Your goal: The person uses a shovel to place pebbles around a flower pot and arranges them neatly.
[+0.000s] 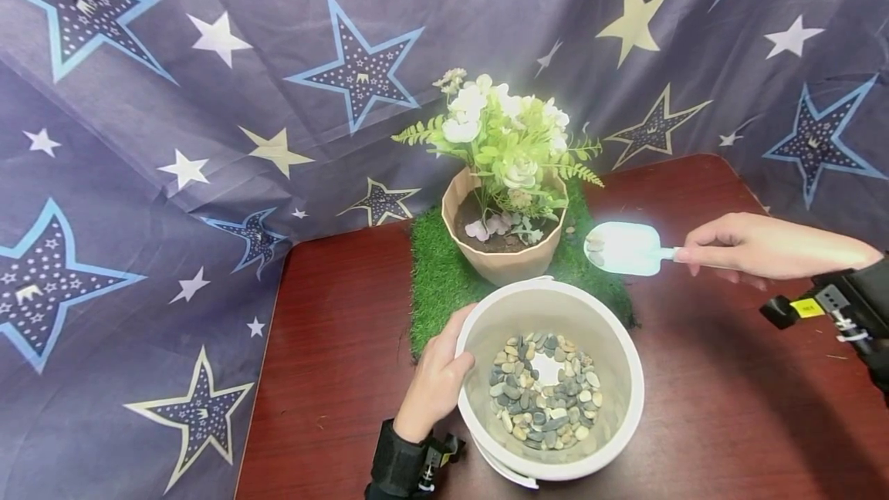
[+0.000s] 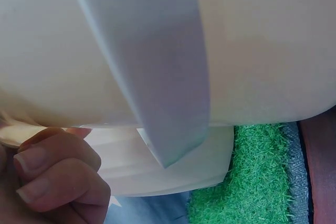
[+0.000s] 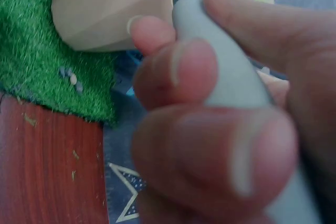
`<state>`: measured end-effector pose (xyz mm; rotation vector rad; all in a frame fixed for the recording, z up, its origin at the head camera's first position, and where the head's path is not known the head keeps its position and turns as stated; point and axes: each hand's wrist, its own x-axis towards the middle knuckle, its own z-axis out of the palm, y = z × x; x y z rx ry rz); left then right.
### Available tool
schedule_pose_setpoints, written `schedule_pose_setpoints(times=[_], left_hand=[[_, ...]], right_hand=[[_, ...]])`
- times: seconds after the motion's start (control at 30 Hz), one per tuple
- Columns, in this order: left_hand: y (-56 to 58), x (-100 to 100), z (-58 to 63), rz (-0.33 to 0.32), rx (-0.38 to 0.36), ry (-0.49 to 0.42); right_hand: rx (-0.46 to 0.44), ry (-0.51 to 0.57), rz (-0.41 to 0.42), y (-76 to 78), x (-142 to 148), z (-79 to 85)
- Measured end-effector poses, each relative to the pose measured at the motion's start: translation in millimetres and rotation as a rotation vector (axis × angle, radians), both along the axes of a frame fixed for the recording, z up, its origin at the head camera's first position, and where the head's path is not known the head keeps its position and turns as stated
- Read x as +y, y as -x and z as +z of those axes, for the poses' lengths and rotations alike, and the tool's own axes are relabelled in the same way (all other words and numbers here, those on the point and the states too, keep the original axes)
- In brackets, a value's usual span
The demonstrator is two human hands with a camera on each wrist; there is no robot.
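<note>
A person is holding a pale trowel (image 1: 628,248) in the right hand (image 1: 750,247), with thumb and fingers clamping round its handle. The trowel's long axis is running roughly sideways, pointing away to the left of that hand, blade foremost. What look like a few pebbles (image 1: 595,245) are resting near the tip, though glare is washing out much of the blade.

The direction from this hand is what matters most. A tan flowerpot (image 1: 510,267) is standing to the right hand's left, beyond the trowel's tip and apart from it, with white flowers (image 1: 514,126) and green leaves rising from it. A white bucket (image 1: 556,307) is also standing to the right hand's left, but closer to the person's body, so the blade is lining up more with the flowerpot than with the bucket's opening. How high the blade is hovering cannot be told.

The left hand (image 1: 436,380) is gripping the bucket's rim, the bucket lying immediately to its right and the flowerpot ahead of it, slightly rightward. Of the two hands, the left is appearing nearer to the flowerpot; the trowel is bridging much of the right hand's gap. Inside the bucket, a ring of stones (image 1: 556,419) is surrounding a bare patch. A grass mat (image 1: 429,292) is lying under the flowerpot, on the reddish worktop (image 1: 340,346).
</note>
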<state>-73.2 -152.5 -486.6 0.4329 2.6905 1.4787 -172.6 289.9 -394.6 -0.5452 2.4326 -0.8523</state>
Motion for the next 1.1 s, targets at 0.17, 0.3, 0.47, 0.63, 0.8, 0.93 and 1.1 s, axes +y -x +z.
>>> schedule_pose_setpoints(times=[0.17,0.3,0.47,0.63,0.8,0.93,1.1], left_hand=[[0.4,-1,0.3,0.000,-0.003,0.002],[0.3,-1,1.4,0.003,-0.003,-0.005],[-1.3,-1,1.5,0.010,-0.020,-0.016],[-1.1,0,1.4,-0.001,-0.021,-0.013],[-1.2,0,2.9,0.003,-0.015,-0.005],[-0.9,1,4.1,0.006,-0.016,-0.006],[-0.2,1,3.2,0.004,-0.012,-0.006]], right_hand=[[0.013,-0.006,-0.027,8.1,0,-10.8],[0.058,0.006,-0.062,17.9,-5,-31.9],[0.034,0.051,-0.110,30.8,-11,-76.4],[-0.017,0.052,-0.141,37.8,-10,-114.1],[-0.003,0.016,-0.118,42.2,-10,-133.7],[0.031,-0.021,-0.093,46.3,-14,-137.2],[0.094,-0.076,-0.076,52.2,-20,-134.2]])
